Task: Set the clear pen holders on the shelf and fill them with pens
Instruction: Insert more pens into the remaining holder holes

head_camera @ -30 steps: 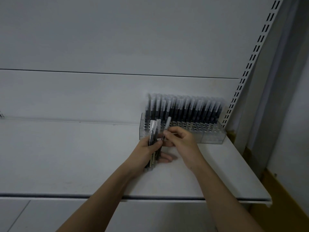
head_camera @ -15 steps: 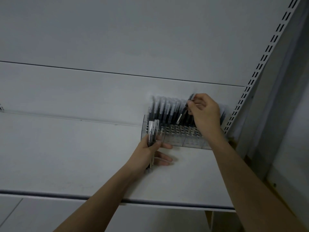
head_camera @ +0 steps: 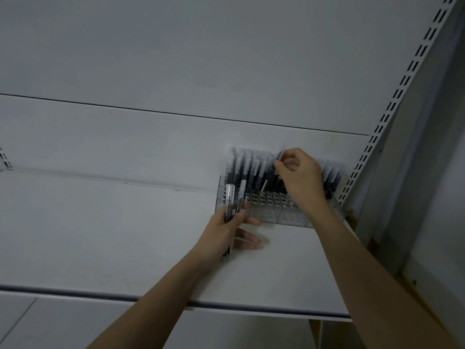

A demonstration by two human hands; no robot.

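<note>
The left hand [head_camera: 227,226] grips a bundle of pens [head_camera: 232,197] before the clear pen holder [head_camera: 266,215] at the shelf's [head_camera: 100,235] back right corner. The right hand [head_camera: 299,173] pinches one pen [head_camera: 279,157] above the holder's rows.

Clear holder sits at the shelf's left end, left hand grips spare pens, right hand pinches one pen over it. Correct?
One error: the head view shows the clear holder at the shelf's right end. The left hand does grip spare pens, and the right hand pinches one pen over it.
</note>
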